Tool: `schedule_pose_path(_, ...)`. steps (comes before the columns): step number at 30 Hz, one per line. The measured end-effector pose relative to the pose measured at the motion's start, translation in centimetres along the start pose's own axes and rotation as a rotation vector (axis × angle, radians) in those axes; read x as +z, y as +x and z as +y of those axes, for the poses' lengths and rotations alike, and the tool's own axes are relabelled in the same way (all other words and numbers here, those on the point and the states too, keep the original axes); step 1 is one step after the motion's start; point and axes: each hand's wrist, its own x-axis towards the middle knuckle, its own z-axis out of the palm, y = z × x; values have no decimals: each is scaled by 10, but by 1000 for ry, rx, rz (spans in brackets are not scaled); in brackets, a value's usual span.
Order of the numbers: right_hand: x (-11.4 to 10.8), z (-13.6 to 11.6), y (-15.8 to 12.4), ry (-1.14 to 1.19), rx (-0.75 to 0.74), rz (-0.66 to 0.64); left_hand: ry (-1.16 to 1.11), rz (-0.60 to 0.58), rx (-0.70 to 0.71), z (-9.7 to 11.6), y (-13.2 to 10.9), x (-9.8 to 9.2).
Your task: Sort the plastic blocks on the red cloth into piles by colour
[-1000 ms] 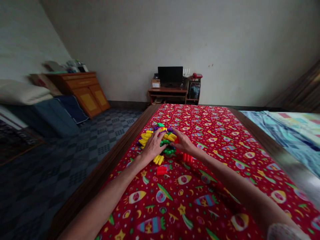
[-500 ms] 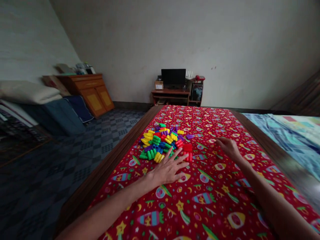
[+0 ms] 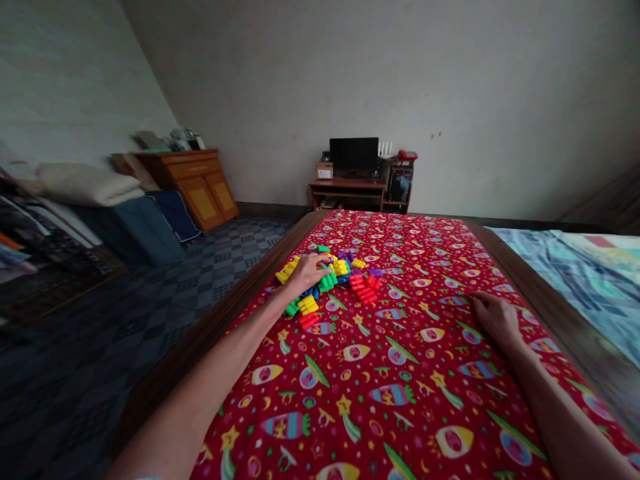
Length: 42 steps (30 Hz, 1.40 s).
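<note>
A pile of plastic building blocks (image 3: 327, 280) in red, yellow, green, blue and purple lies on a red printed tablecloth (image 3: 370, 360). My left hand (image 3: 307, 272) reaches into the pile's middle, thumb and fingers bent together among the blocks; whatever they pinch is hidden. Several red blocks (image 3: 364, 288) lie grouped at the pile's right side. At the near edge are a yellow block (image 3: 308, 305) and a red block (image 3: 309, 321). Apart from the blocks, my right hand (image 3: 497, 319) rests on the cloth to the right, loosely closed with no block visible in it.
Dark wooden table edges (image 3: 250, 283) border the cloth. Beyond the table stands a desk (image 3: 347, 183) with a monitor (image 3: 354, 155) and a red telephone (image 3: 407, 155). A wooden cabinet (image 3: 200, 190) is at the left, and a patterned bedsheet (image 3: 575, 267) lies at the right.
My left hand has moved from spread fingers at the pile's near right side up and left into its middle. Some blocks have shifted. My right hand has moved slightly right and lower.
</note>
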Motion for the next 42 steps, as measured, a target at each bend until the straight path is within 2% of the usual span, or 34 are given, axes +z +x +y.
schedule_pose_path(4,2,2,0,-36,-30,11,-87,34,-56,-10,10,-9)
schedule_pose_path(9,4,5,0,-63,-59,13,-167,161,-106,-17,13,-12)
schedule_pose_path(13,4,2,-1,-65,-86,26,-142,245,-111,-21,11,-14)
schedule_pose_path(15,3,1,-1,-73,-68,11,-87,199,-75,-21,6,-15)
schedule_pose_path(19,1,1,-1,-74,-28,-38,54,-6,6,-19,-4,-15)
schedule_pose_path(22,-3,-2,0,-46,-16,-24,94,-65,0,-12,-7,-16)
schedule_pose_path(24,-6,-17,-2,30,16,13,84,-61,34,-2,-10,-16)
schedule_pose_path(26,-11,-49,-9,193,25,26,54,-38,104,16,-19,-13)
schedule_pose_path(27,-13,-70,-15,314,-14,-11,32,-29,141,27,-25,-10)
schedule_pose_path(28,-15,-93,-23,448,-91,-85,4,-21,169,40,-34,-5)
schedule_pose_path(31,-17,-160,-55,785,-277,-421,-103,-127,266,79,-67,12)
schedule_pose_path(33,-19,-188,-75,848,-314,-605,-149,-204,328,99,-87,23)
schedule_pose_path(35,-21,-201,-88,863,-295,-748,-182,-234,340,112,-102,29)
schedule_pose_path(37,-24,-204,-93,885,-247,-833,-227,-235,285,117,-110,32)
schedule_pose_path(40,-26,-202,-94,930,-168,-838,-307,-200,166,114,-112,32)
schedule_pose_path(42,-26,-201,-97,940,-144,-794,-351,-115,85,106,-106,29)
